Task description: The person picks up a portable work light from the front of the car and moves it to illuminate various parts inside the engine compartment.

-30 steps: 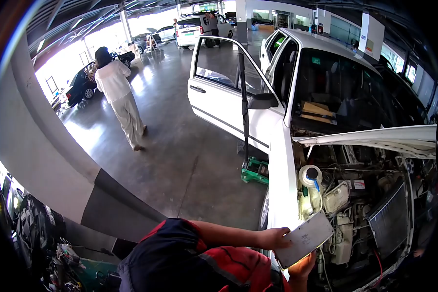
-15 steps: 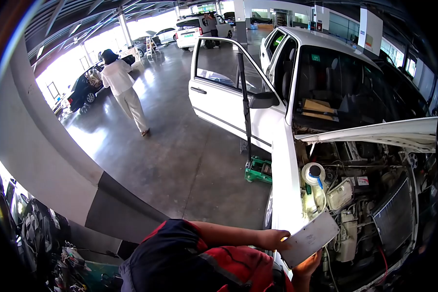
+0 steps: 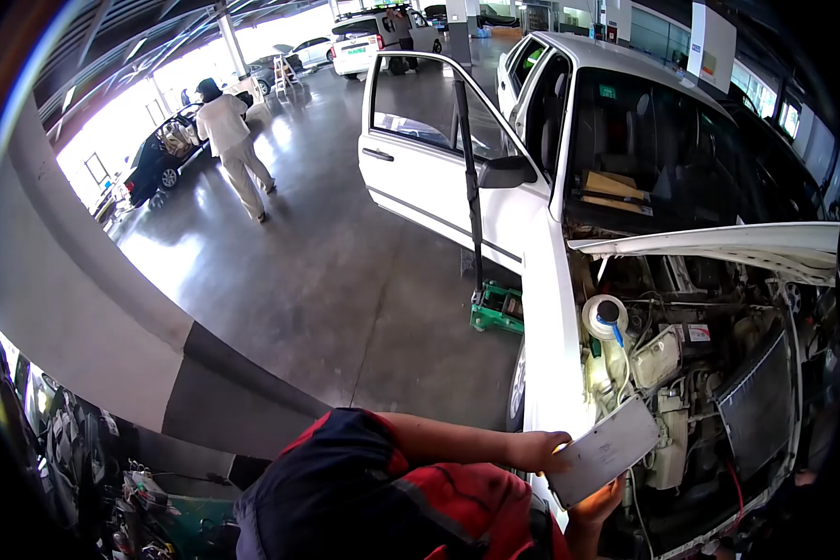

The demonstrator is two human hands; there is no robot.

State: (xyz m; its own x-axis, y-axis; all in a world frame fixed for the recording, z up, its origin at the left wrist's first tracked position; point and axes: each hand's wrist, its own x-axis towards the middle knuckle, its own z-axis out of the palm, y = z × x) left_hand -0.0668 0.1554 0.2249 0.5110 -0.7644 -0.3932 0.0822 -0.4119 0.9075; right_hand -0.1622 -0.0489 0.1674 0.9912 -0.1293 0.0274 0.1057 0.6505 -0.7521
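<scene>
A flat, light-grey rectangular metal plate (image 3: 607, 450) with small marks on its face is held tilted over the near side of the open engine bay (image 3: 677, 373). My left hand (image 3: 539, 453) grips its left edge, fingers closed around it. Under the lower right edge, my right hand (image 3: 599, 504) supports and grips it, its fingers partly hidden behind the plate. Close by in the bay stand a white reservoir (image 3: 599, 319) with a black cap and blue strap, and a pale housing (image 3: 658, 357) with hoses.
The white car (image 3: 457, 210) has its front door open and its hood (image 3: 719, 245) raised. A green floor jack (image 3: 497, 308) sits beside the front wheel. At left rises a pillar (image 3: 103, 308). A person in light clothes (image 3: 229, 140) walks beyond, near a dark car (image 3: 159, 163).
The plate and both hands appear slightly further right in view. The person in light clothes has taken a step. The camera view has shifted a little.
</scene>
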